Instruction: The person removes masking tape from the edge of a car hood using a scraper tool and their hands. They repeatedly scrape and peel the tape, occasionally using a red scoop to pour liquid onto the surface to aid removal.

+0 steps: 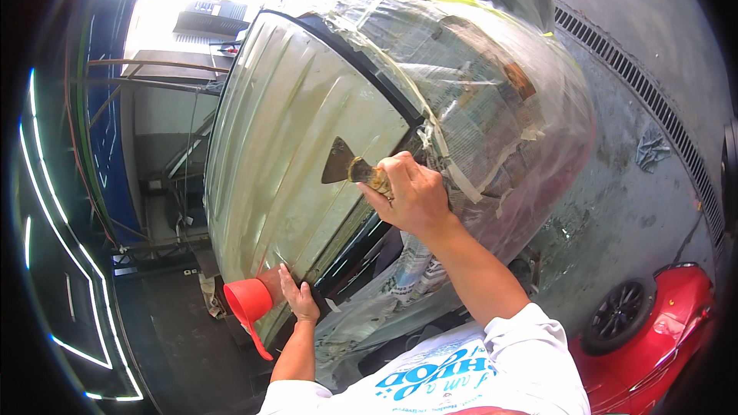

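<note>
One outstretched right hand grips a scraper; the left hand is straight-fingered, grip wide.

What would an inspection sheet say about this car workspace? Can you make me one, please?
Surface: pale ribbed roof, streaky; clear plastic and newspaper cover the part beside it.
Job's things: scraper with triangular blade; red scoop at the roof's edge.
Clutter: crumpled cloth on the floor.
Grips: right grip holds the scraper; left grip, fingers extended, beside the red scoop, contact unclear.
Cables: nothing clearly seen.
Surroundings: red car, floor grating.
</note>
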Demonstrator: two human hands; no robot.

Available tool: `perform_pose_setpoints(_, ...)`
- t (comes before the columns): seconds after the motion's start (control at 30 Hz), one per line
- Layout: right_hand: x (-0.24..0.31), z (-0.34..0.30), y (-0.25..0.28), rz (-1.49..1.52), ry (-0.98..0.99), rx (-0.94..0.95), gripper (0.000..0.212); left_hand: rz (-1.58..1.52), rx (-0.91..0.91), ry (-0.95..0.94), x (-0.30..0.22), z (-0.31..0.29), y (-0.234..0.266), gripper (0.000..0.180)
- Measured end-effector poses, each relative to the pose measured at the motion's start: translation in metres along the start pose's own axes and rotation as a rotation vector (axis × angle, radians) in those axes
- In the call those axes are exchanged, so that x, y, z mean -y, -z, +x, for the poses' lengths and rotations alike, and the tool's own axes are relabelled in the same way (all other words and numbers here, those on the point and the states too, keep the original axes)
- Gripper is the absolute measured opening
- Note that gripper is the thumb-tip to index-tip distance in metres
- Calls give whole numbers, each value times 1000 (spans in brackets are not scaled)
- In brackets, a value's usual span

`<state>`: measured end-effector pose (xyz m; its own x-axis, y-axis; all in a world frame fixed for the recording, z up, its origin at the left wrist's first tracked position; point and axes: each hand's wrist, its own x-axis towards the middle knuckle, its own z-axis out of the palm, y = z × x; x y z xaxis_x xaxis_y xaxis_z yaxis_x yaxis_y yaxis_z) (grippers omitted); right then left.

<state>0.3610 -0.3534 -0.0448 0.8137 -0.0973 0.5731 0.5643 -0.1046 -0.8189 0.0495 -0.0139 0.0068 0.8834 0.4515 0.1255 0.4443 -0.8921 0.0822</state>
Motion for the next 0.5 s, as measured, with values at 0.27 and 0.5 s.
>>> perform_pose_setpoints(0.27,-6,-12,0,51,54,13,45,-41,-53,-215,-67,119,37,70)
perform_pose_setpoints(0.5,-6,-11,1,-57,103,-7,46,-74,18,-605,-210,430,-37,69)
